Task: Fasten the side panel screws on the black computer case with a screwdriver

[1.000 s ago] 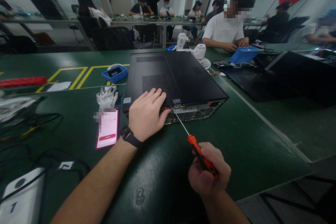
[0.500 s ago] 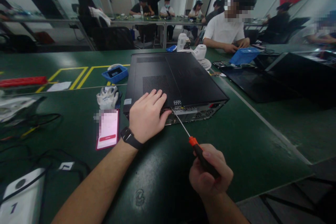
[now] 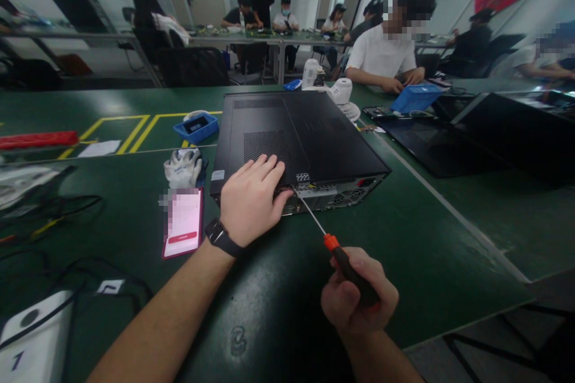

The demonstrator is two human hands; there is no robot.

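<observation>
A black computer case [image 3: 332, 131] lies flat on the green table [image 3: 431, 245], its rear panel with the fan grille facing me. My left hand [image 3: 252, 197] rests on the case's near edge, fingers flat on the top panel and the thumb by the rear edge. In my right hand [image 3: 359, 290] is a screwdriver [image 3: 345, 263] with a black and orange handle. Its long shaft points up and left, with the tip at the rear edge of the case beside my left thumb. What the tip touches is too small to make out.
Left of the case lie a phone [image 3: 183, 224], a pair of work gloves [image 3: 184, 167] and a blue bin [image 3: 197, 127]. Cables [image 3: 49, 209] and a white device [image 3: 36, 335] are at the left. Black panels [image 3: 449, 143] lie right; a co-worker [image 3: 381, 54] sits beyond.
The fingers of my right hand have shifted slightly around the screwdriver handle. My left hand and the case keep their places, while the whole view has moved a little.
</observation>
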